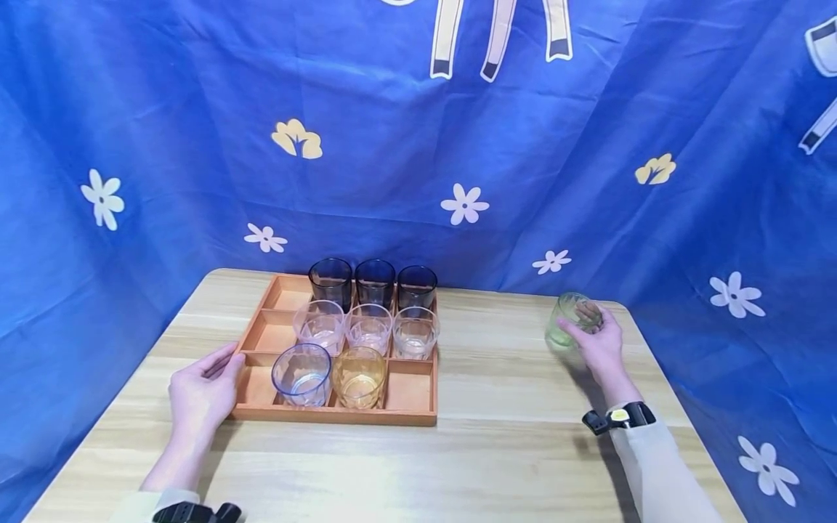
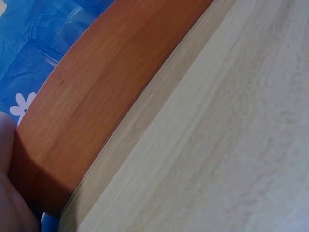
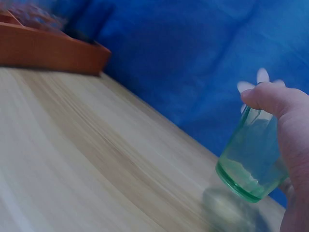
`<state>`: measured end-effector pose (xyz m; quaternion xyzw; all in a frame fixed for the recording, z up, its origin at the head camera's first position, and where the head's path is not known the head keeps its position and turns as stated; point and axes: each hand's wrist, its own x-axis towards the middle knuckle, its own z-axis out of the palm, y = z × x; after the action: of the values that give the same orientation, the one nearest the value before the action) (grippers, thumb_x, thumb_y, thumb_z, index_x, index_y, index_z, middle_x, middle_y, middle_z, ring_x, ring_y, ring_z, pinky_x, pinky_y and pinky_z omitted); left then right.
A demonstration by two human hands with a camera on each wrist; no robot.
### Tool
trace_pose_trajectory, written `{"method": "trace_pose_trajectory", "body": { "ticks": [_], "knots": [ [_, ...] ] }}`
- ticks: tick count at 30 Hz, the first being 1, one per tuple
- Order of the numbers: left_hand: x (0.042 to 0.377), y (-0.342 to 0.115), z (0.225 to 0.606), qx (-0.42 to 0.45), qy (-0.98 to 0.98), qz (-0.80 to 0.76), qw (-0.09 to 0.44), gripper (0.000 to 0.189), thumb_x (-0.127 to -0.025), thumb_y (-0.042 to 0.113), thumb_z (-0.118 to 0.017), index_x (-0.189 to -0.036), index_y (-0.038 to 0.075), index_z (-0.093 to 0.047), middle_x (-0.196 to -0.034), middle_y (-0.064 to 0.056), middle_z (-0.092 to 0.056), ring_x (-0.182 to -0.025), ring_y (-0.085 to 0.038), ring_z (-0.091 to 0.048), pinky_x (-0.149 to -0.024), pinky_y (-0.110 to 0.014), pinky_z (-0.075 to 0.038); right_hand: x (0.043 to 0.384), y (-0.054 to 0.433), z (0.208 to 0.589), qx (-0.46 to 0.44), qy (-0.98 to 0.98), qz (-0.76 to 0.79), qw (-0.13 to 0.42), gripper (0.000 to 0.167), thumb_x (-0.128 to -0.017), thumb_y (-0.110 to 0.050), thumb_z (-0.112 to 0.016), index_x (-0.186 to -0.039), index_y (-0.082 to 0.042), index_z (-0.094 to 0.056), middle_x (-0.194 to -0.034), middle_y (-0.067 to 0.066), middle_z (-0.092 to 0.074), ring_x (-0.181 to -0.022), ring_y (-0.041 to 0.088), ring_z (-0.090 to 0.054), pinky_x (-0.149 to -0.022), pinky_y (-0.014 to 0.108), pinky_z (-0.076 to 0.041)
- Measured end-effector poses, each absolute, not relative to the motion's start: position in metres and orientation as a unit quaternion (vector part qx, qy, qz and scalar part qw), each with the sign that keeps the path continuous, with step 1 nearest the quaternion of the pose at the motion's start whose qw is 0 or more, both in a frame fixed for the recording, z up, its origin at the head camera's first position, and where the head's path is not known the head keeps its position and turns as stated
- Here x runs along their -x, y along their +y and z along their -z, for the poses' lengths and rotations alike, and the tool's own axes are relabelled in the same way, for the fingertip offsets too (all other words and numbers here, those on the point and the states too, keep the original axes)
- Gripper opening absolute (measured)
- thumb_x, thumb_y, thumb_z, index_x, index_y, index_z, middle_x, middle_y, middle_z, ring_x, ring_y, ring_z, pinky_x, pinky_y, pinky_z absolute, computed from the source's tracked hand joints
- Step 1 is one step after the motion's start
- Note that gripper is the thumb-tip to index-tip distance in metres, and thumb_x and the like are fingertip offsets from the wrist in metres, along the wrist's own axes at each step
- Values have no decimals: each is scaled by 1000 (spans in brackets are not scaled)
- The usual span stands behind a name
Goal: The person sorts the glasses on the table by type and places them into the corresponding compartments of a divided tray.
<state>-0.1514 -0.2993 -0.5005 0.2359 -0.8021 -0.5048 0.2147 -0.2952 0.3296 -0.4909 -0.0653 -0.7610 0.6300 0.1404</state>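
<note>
- My left hand lies relaxed, fingers straight, against the 9 o'clock edge of the wooden tray.
- In the tray's near row stand a blue glass and an amber glass; behind them, three clear glasses, then three dark glasses at 12 o'clock.
- At 2 o'clock, well apart from the tray, my right hand grasps the green glass, tilted just above the table.
</note>
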Motion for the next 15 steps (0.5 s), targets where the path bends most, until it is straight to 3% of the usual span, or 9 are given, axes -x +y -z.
{"method": "trace_pose_trajectory", "body": {
  "ticks": [10, 15],
  "knots": [
    [152, -300, 502, -227, -802, 505, 223, 34, -101, 18, -75, -131, 3, -74, -123, -18, -70, -88, 19, -62, -80, -4, -51, 278, 289, 471, -3, -748, -649, 138, 75, -87, -6, -89, -150, 2, -49, -147, 20, -58, -136, 35, -54, -115, 33, -45],
    [152, -300, 503, -227, -799, 511, 223, 33, -101, 19, -75, -131, 4, -75, -122, -17, -70, -88, 18, -62, -80, -4, -51, 268, 268, 462, -46, -739, -658, 137, 75, -86, 3, -87, -150, 5, -47, -146, 23, -58, -134, 37, -55, -114, 32, -46]
  ]
}}
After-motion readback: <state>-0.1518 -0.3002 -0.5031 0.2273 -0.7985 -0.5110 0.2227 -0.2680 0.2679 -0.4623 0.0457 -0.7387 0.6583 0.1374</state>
